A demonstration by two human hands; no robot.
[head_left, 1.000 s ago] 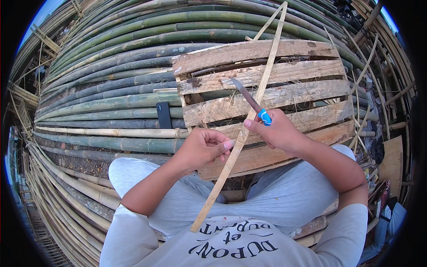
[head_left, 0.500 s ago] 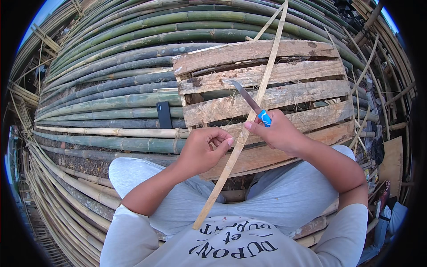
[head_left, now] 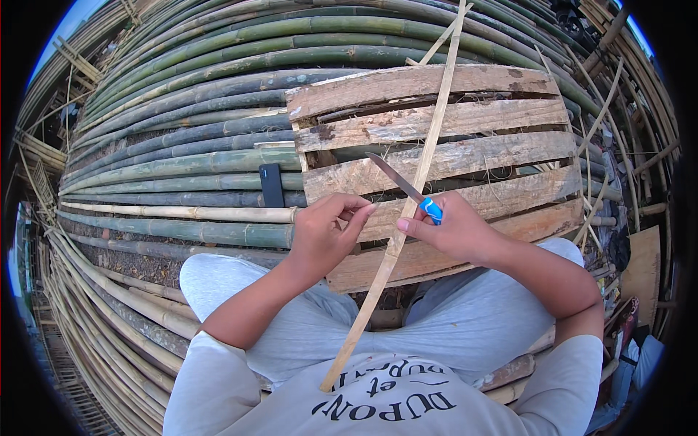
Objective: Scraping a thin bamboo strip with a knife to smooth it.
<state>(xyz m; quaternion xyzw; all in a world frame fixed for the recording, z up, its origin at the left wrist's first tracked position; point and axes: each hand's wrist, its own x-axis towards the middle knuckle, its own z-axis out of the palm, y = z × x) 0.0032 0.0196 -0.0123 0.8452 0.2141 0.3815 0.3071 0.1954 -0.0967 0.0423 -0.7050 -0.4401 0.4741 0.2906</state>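
A long thin bamboo strip [head_left: 429, 138] runs from my lap up past the top of the picture. My right hand [head_left: 458, 232] grips a knife with a blue handle [head_left: 432, 210], and its thumb presses on the strip. The grey blade [head_left: 392, 176] points up and left across the strip. My left hand [head_left: 327, 232] hovers just left of the strip with its fingers loosely curled and the fingertips close to it, holding nothing. Both hands are above my knees in grey trousers.
A weathered wooden pallet [head_left: 494, 116] lies in front of my knees on a large stack of green and tan bamboo poles [head_left: 182, 145]. A small black flat object [head_left: 271, 184] rests on the poles. More strips and a plywood board [head_left: 643, 269] lie to the right.
My left hand has let go of the strip and its fingers have opened slightly. The right hand with the knife has stayed nearly in place.
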